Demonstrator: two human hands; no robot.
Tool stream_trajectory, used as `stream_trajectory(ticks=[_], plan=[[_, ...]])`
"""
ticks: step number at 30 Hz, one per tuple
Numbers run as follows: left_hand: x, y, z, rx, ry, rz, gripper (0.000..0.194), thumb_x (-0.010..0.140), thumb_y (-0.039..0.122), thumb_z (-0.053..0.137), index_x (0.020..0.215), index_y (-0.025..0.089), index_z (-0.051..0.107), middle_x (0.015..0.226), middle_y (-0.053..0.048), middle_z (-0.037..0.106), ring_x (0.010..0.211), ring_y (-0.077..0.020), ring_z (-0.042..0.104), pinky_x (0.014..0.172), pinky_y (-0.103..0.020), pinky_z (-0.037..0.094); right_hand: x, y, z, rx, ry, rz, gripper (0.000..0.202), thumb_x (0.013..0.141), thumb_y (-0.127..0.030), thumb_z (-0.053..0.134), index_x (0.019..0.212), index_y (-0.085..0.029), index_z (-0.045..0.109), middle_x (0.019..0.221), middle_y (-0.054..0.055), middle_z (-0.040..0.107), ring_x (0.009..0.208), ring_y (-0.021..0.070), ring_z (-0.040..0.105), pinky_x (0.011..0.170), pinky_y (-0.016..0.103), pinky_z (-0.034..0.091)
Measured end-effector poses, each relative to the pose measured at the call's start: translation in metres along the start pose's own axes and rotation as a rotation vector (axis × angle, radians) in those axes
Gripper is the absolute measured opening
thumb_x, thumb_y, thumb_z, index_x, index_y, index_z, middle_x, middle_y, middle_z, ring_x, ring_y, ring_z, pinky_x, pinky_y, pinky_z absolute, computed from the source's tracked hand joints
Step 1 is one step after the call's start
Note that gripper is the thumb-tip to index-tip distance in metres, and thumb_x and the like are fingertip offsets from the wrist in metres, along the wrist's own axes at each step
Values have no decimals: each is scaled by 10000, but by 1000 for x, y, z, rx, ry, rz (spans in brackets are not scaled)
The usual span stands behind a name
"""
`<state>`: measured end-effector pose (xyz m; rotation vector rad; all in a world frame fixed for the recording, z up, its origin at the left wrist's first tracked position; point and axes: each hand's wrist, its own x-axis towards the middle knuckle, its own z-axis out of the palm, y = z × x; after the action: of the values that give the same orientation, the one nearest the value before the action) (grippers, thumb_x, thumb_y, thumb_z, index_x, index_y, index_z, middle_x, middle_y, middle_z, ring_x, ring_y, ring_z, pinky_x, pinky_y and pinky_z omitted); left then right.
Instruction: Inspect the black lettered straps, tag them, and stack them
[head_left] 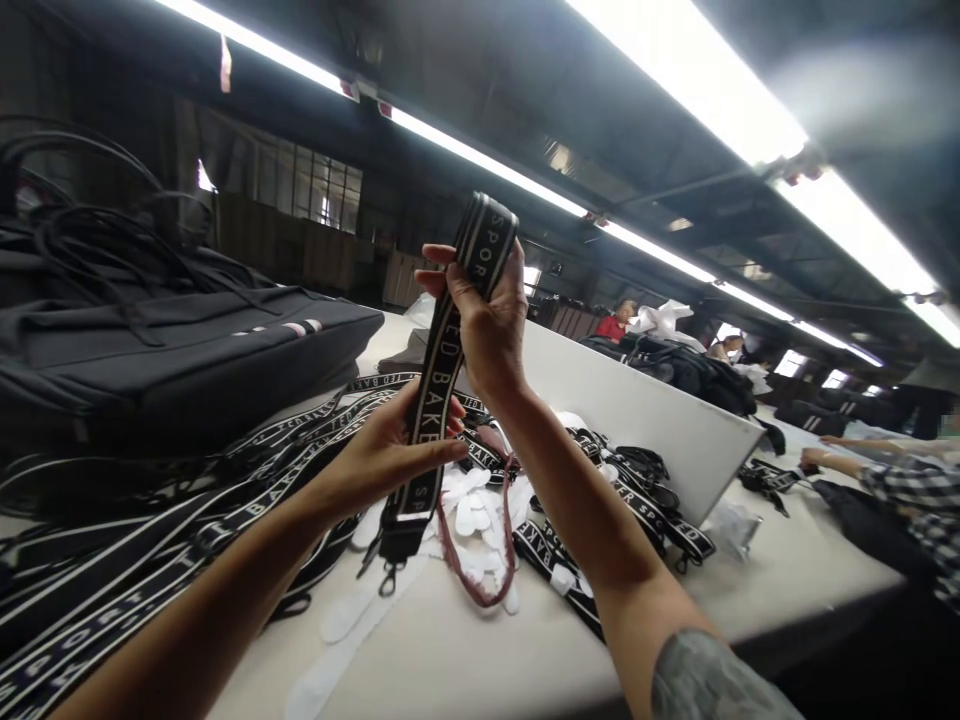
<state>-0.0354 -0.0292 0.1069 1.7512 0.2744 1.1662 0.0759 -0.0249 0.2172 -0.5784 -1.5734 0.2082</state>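
1. Bulky dark-grey fabric bag [172, 345] set at far left; contents cannot be seen.
2. Long black straps with white lettering [281, 485] laid out beside it; apparently not yet folded.
3. Black woven strap with pale lettering [431, 395] held tilted above cream table [420, 660]; doubled over at top, dark metal clip [388, 580] hung at bottom. Fold judged formed, not secured.
4. Strap's lower part loosely enclosed by left hand [386, 440], thumb across front.
5. Upper part pinched firmly by right hand [491, 325].
6. Black lettered straps heaped at right [637, 505]; whether finished, cannot tell.
7. Crumpled clear plastic bag [735, 530] placed farther right; contents unclear.
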Motion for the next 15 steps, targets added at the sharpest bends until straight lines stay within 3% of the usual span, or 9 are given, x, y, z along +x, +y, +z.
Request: stream_trajectory(ticks=[2, 6, 11, 15], plan=[[0, -3, 5, 31, 24, -31, 386, 765, 419, 810, 1017, 181, 639, 915, -48, 663, 850, -184, 634, 784, -273, 498, 4, 3, -1, 28, 33, 26, 596, 957, -406, 559, 1447, -310, 234, 1278, 96, 604, 1152, 242, 638, 933, 401, 570], [1, -3, 13, -198, 63, -113, 418, 816, 412, 762, 1135, 172, 636, 949, -50, 665, 865, -170, 642, 869, -288, 487, 5, 6, -6, 112, 18, 41, 579, 918, -433, 617, 1385, -293, 305, 1241, 99, 633, 1117, 236, 654, 928, 408, 574], [-1, 1, 12, -415, 14, -234, 482, 798, 418, 776, 1192, 183, 628, 882, -31, 616, 771, -136, 601, 657, -213, 483, -2, 6, -13, 222, -45, 101, 510, 870, -531, 649, 1240, -276, 409, 1168, 64, 672, 1045, 225, 683, 867, 412, 603], [0, -4, 11, -451, 58, -176, 495, 774, 528, 776, 1082, 161, 653, 827, -33, 620, 666, -111, 566, 581, -195, 459, -12, 3, -12, 281, -84, 184, 499, 849, -540, 673, 1200, -270, 442, 1134, 53, 688, 1035, 221, 688, 852, 395, 611]])
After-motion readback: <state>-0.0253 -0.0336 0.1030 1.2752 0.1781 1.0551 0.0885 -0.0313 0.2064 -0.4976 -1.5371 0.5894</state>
